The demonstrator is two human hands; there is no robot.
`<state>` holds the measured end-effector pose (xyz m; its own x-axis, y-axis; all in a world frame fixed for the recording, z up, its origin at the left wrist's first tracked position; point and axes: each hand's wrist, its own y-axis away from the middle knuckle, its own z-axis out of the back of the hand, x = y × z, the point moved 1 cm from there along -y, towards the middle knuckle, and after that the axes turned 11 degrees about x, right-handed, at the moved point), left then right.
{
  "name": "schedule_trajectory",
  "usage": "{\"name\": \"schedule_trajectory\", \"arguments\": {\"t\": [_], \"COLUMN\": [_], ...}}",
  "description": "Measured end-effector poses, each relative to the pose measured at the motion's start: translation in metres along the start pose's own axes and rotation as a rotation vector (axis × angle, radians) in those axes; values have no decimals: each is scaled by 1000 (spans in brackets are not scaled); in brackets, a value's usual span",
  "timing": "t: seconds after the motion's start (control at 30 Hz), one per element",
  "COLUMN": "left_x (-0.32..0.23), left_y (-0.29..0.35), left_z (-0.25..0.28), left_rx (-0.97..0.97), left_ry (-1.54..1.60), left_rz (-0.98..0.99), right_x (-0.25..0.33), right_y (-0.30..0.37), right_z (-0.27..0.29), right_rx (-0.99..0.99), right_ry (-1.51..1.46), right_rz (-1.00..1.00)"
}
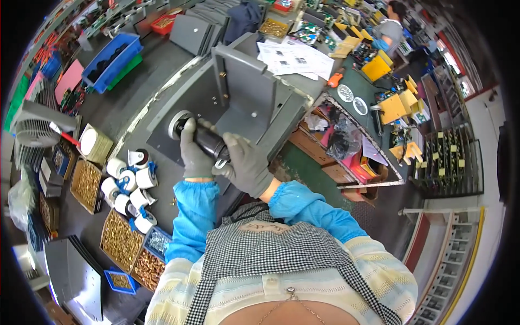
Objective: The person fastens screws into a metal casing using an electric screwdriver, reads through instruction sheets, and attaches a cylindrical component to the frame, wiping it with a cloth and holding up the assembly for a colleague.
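Note:
Both my hands, in grey gloves, hold a black cylinder (209, 142) slanting over the workbench. At its far left end is a pale round rim (174, 125), and its exact kind cannot be made out. My left hand (195, 154) is closed around its left part, with the thumb near the rim. Wrapped over the near right end is my right hand (246, 165). A small shiny metal loop (220, 163) shows by the right fingers. Just beyond the hands stands a dark grey bent metal housing (249, 100), its upright wall carrying a few brass-coloured fittings.
White caster wheels (125, 181) lie in a group to the left. Nearby are boxes of brass-coloured screws (120, 238), a blue bin (111, 62) and a fan (38, 132). Papers (295, 57) lie beyond the housing. A person (390, 30) works at the far right.

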<state>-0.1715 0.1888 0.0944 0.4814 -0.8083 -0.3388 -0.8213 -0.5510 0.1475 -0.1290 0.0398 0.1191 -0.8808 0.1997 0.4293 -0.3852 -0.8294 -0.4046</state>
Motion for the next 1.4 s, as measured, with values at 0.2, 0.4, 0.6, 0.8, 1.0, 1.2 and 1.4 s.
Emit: {"name": "schedule_trajectory", "arguments": {"t": [0.2,0.4,0.6,0.8,1.0,1.2,1.4], "left_x": [-4,5,-9,3,12,22,86], "left_y": [7,3,14,32,36,23,-113], "left_z": [-3,-2,21,13,5,9,24], "left_rx": [-36,7,70,137,76,-76,367], "left_ry": [6,-57,-140,-36,-158,-120,59], "left_rz": [-65,-26,-94,3,-14,-158,72], "right_x": [7,6,-13,-112,-197,-290,-394], "right_y": [2,10,33,82,101,63,52], "right_z": [-9,-1,24,52,33,34,63], "right_rx": [35,52,130,332,520,579,451], "right_ry": [-50,-146,-177,-445,-598,-656,-641], "right_rz": [-42,-119,-23,-515,-671,-546,-286]}}
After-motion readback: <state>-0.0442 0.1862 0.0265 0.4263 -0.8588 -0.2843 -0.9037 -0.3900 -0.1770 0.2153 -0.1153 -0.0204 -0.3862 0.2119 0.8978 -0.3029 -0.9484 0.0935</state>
